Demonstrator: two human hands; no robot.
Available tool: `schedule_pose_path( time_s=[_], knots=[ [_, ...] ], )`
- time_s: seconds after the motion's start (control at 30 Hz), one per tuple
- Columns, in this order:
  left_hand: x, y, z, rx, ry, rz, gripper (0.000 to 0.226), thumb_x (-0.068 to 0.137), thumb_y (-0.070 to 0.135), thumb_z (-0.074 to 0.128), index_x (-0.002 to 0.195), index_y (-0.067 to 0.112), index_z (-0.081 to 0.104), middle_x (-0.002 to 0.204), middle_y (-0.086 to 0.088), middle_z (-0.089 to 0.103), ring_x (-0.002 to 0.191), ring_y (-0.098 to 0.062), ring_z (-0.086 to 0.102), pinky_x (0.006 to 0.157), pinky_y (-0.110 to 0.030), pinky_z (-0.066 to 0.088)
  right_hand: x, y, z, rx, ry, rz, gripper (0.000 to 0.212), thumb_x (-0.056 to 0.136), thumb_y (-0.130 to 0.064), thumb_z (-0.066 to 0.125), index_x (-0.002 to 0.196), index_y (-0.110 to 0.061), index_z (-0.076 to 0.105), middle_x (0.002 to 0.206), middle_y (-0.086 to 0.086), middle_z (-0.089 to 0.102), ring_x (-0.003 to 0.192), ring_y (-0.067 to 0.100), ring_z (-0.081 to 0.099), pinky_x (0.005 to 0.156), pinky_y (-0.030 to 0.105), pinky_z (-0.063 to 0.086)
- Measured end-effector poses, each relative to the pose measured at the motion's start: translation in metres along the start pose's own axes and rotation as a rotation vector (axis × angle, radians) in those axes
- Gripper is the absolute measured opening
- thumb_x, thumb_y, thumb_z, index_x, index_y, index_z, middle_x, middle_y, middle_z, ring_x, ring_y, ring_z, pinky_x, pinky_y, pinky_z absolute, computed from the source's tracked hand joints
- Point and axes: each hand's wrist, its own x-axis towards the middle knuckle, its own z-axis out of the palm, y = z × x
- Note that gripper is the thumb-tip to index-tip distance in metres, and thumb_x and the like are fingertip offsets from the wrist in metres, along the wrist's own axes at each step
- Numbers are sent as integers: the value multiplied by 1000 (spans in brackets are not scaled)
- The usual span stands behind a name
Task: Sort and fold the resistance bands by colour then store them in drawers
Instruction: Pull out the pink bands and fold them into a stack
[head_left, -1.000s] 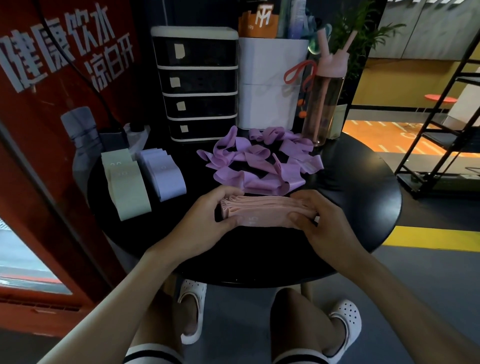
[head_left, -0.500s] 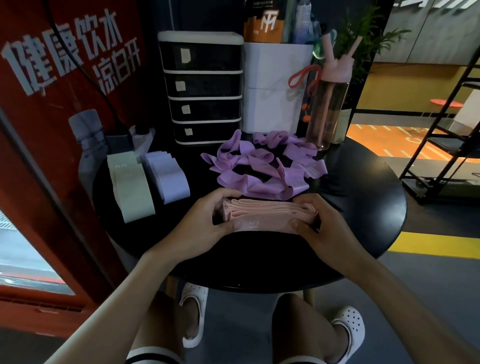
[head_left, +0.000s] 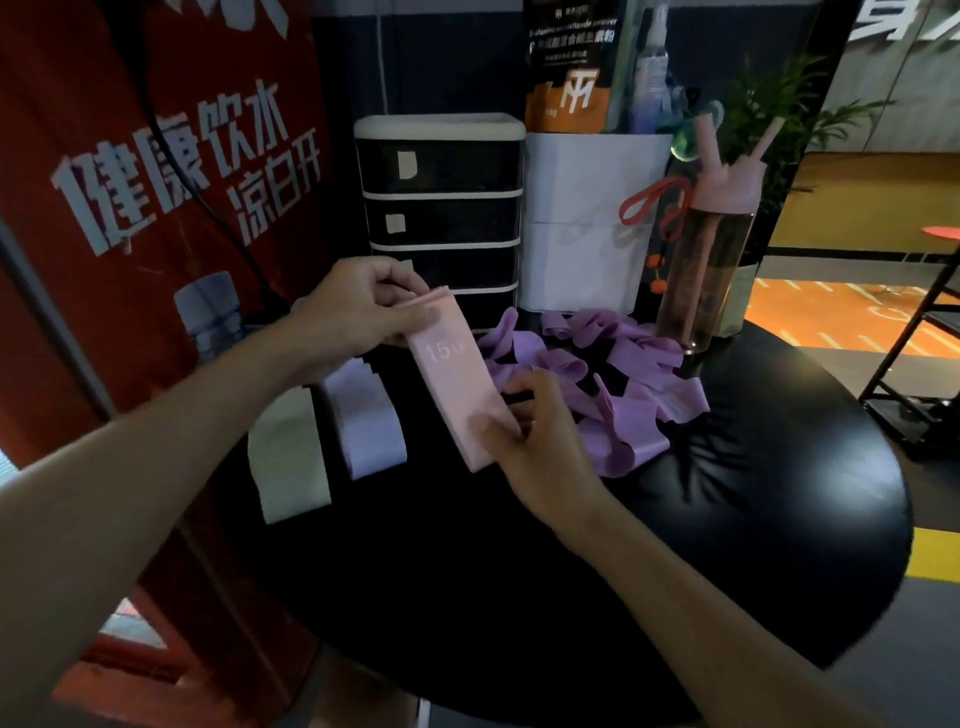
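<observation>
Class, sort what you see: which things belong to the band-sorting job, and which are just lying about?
Job: folded pink bands, held by left hand and right hand; loose purple bands; green stack; lilac stack; drawer unit.
Lying about: water bottle; white box; plant; red banner.

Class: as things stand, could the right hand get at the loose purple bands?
Probably yes: the purple bands lie just beyond the right hand, nothing between, though it grips the pink band stack.
</observation>
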Motion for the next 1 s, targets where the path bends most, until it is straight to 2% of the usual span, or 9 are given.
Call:
schedule_pose_path(
  time_s=[0.1,0.2,0.33,0.43,0.53,0.6,0.67,0.8,1.0],
  knots=[
    [29,-15,-16,112,-86,-66,24,86,1,72,108,1,61,97,-17,69,90,-26,72,71,-28,61,29,12,27,-78,54,3,26,88,-13,69,94,-18,44,89,-3,58,74,11,56,57,10,42],
    [50,-33,-23,164,-129,-120,23,88,1,70,108,0,60,100,-21,69,90,-27,73,71,-29,62,51,26,44,-140,72,35,27,86,-14,69,83,-20,43,86,1,61,76,17,57,57,17,40],
    [70,-51,-30,219,-163,-173,22,88,2,71,108,3,61,108,-22,69,93,-26,73,77,-32,62,65,32,59,-178,102,8,25,84,-15,72,89,-13,48,100,6,54,75,8,49,61,9,36],
    [82,-61,-34,231,-192,-186,23,88,3,71,108,1,61,109,-23,68,91,-23,72,70,-25,60,71,34,65,-176,83,-12,27,85,-17,72,91,-15,46,103,6,49,73,3,42,61,15,34],
    [91,-70,-36,260,-229,-204,23,88,5,72,108,2,62,109,-24,68,90,-23,71,70,-24,59,74,35,68,-188,56,-48,22,87,-19,70,92,-15,49,105,6,51,77,9,47,64,20,40],
    [94,-76,-37,289,-258,-216,22,88,7,72,108,3,62,108,-25,69,86,-19,69,69,-22,58,74,34,68,-282,17,-81,16,89,-20,65,100,-13,56,111,7,55,85,17,55,75,32,49],
    [97,-82,-38,309,-279,-229,23,89,6,72,109,2,61,108,-24,69,84,-16,68,69,-21,58,70,36,67,-422,-19,-134,22,91,-22,61,110,-11,60,114,9,59,93,25,59,81,40,50],
    [104,-90,-35,351,-324,-237,20,89,3,71,106,5,61,104,-21,69,85,-18,70,68,-22,58,63,43,63,-505,-25,-187,25,93,-25,60,116,-15,62,121,8,53,96,26,60,87,41,49],
    [110,-95,-33,557,-380,-234,23,89,12,73,109,11,62,106,-14,69,89,-20,69,74,-26,58,61,45,60,-446,-25,-224,22,88,-13,64,110,-13,65,113,4,50,92,25,60,86,41,50]
  ],
)
